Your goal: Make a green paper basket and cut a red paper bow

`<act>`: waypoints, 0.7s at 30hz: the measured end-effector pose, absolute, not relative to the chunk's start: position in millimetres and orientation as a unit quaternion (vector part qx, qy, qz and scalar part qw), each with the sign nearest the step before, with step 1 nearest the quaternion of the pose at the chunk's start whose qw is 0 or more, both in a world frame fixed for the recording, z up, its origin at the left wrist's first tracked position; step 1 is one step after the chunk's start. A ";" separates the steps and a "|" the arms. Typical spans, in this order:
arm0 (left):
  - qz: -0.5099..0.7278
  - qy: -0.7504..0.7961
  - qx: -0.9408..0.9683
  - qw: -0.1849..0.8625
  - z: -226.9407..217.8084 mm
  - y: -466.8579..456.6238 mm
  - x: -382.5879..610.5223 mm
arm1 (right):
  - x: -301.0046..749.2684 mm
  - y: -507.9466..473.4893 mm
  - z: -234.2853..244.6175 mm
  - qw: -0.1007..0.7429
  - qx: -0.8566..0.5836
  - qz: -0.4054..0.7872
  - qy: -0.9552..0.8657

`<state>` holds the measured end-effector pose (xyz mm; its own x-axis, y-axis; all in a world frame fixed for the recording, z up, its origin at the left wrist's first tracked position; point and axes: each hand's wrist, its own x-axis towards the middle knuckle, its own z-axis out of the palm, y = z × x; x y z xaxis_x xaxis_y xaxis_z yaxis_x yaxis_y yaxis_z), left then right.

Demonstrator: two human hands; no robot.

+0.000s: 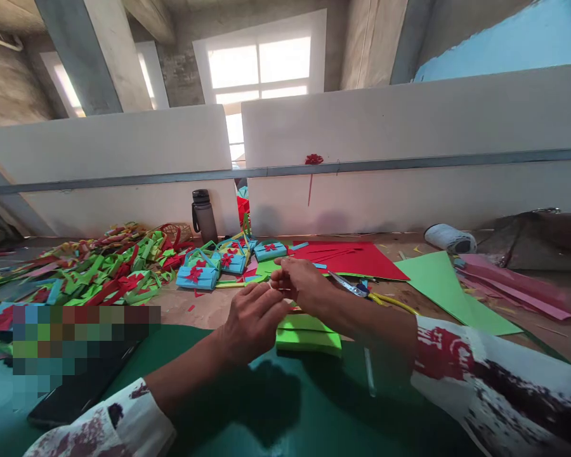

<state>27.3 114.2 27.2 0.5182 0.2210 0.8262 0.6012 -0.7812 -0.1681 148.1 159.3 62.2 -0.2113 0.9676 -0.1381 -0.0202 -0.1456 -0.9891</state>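
My left hand (253, 317) and my right hand (302, 282) meet above the table, fingers pinched close together. Something thin and pale shows between the fingertips, too small to name. Just below them lies a folded bright green paper piece (309, 341) on a dark green mat (228, 406). Beyond my hands stand small blue paper bags (197, 277) with red bows and green handles. Scissors (352, 285) with yellow handles rest beside my right forearm, partly hidden by it.
Red paper sheets (375, 260) and a light green sheet (450, 289) lie to the right, with pink strips (518, 292). Paper strips (137, 266) are heaped at left. A dark bottle (204, 216) and a white roll (450, 238) stand near the white partition (409, 120). A black device (85, 374) lies front left.
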 end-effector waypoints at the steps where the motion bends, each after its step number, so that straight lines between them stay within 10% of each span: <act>1: -0.428 -0.264 -0.838 0.214 23.8 120.8 24.4 | 148.9 166.1 63.2 0.402 -0.478 0.599 -0.500; 21: -0.334 -0.605 -0.722 -0.005 -9.3 186.6 -14.1 | 150.4 262.3 42.4 0.128 -0.457 0.365 -0.801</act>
